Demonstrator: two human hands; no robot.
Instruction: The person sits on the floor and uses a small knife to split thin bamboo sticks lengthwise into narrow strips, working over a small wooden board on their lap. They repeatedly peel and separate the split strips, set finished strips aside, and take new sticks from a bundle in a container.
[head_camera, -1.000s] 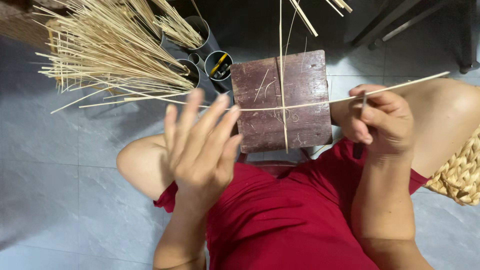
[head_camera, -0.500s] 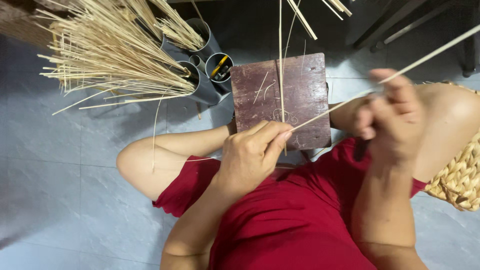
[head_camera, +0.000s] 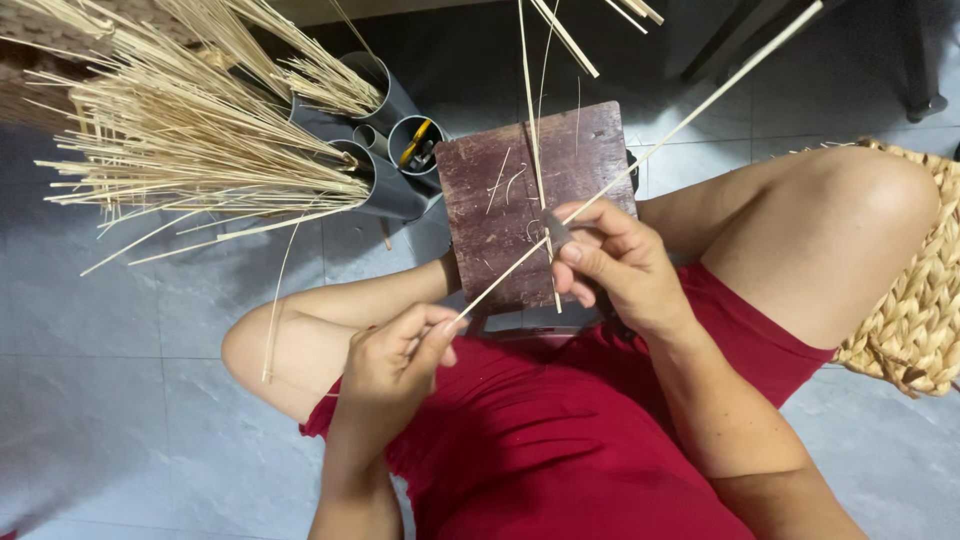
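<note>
L hand pinching near end of thin bamboo strip, R hand gripping small blade against strip, strip slanting up-right over dark wooden block, w/ splint bundle sitting at upper left

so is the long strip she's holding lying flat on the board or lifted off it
Lifted. The bamboo strip slants up from the left hand through the right hand, above the wooden board, its far end in the air.

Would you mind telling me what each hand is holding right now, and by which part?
The left hand pinches the near end of a long thin strip. The right hand grips it further along, with a small dark blade against it.
</note>
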